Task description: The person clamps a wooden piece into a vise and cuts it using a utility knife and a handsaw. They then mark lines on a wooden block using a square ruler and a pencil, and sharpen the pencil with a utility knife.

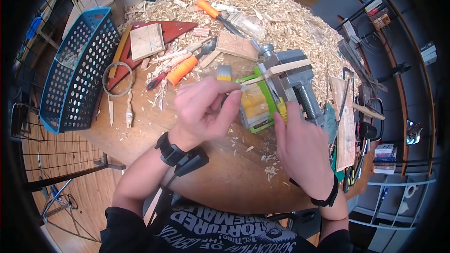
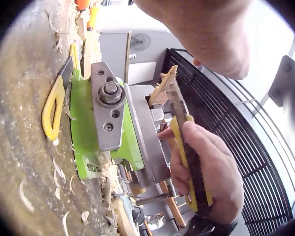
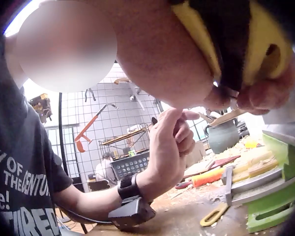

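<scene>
My right hand grips a yellow-and-black utility knife, its blade pointing toward a slim wooden strip. That strip lies across the grey metal vise, which has a green base. To the left of the vise, my left hand is raised with its fingers loosely bent; nothing shows between thumb and index finger. In the right wrist view, the left hand has its index finger pointing toward the vise side. A yellow-handled brush lies partly behind the left hand.
Wood shavings cover the back of the table. A blue basket stands left, beside a red triangular board and a tape ring. Orange-handled tools and wood blocks lie behind the left hand. Boards stand right.
</scene>
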